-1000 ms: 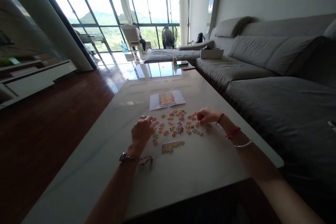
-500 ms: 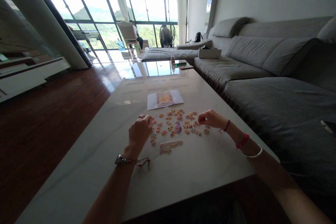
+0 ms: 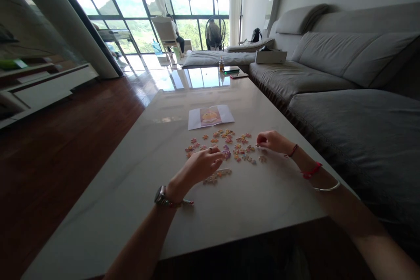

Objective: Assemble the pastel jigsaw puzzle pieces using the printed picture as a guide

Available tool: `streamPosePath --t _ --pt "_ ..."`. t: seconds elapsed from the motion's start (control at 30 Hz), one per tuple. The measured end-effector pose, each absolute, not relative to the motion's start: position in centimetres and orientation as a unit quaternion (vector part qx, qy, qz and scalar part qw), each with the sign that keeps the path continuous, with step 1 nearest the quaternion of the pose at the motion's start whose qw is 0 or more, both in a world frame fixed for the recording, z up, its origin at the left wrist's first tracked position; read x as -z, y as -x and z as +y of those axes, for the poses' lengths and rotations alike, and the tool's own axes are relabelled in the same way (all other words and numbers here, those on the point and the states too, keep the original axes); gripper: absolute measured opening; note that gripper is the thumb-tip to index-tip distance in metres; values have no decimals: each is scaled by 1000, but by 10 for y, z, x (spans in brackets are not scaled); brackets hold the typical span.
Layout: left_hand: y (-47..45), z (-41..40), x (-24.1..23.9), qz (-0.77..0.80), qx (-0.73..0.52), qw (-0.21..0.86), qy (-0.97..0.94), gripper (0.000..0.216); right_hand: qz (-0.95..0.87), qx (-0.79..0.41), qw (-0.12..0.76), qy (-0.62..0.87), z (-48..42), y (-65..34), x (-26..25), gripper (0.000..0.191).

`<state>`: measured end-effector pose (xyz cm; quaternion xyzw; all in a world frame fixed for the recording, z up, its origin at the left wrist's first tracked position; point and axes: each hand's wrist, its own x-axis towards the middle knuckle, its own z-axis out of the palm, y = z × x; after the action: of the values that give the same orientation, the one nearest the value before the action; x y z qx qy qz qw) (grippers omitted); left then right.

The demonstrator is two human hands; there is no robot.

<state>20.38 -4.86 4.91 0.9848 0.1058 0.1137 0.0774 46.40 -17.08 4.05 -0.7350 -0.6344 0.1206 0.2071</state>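
Since the earlier frames, the left hand [image 3: 201,167] had moved from the left edge of the scattered puzzle pieces [image 3: 226,146] toward the middle of them, and it now lay with its fingers over the near part of the group, just above the small joined strip of pieces [image 3: 217,176] that rested closest to the person. Its fingers were curled downward onto the worktop [image 3: 249,201], touching or almost touching the loose pieces, but I could not tell whether it had pinched one, because the pieces were too small and the fingers covered them. The right hand [image 3: 273,141] had stayed at the right edge of the group, only shifted a little, and its fingertips seemed closed together as if around one small piece; this also was too small to be sure. The loose pieces remained spread between the two hands, and the reference sheet [image 3: 210,117] with the printed picture lay flat just behind them, apart from both hands. As I judged it, this shift meant that the work was moving from sorting at the edges toward the joined strip, where a new piece could be tried, and only this short strip was assembled while most pieces were still separate. Farther away, a sofa [image 3: 344,78] stood along the right side of the worktop.
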Motion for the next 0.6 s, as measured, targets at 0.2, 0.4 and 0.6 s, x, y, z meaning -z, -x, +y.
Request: streamPosePath --t 0.2,0.4,0.6 --pt "-202 -50 -50 58 -63 104 -991 22 -638 -315 343 613 -170 -395 -44 17" --pt "-203 -52 -52 45 -36 110 -992 19 -675 -240 309 626 -165 -363 -30 15" --pt "-203 -55 -48 34 -42 90 -994 19 -681 -239 280 634 -167 -372 -31 17"
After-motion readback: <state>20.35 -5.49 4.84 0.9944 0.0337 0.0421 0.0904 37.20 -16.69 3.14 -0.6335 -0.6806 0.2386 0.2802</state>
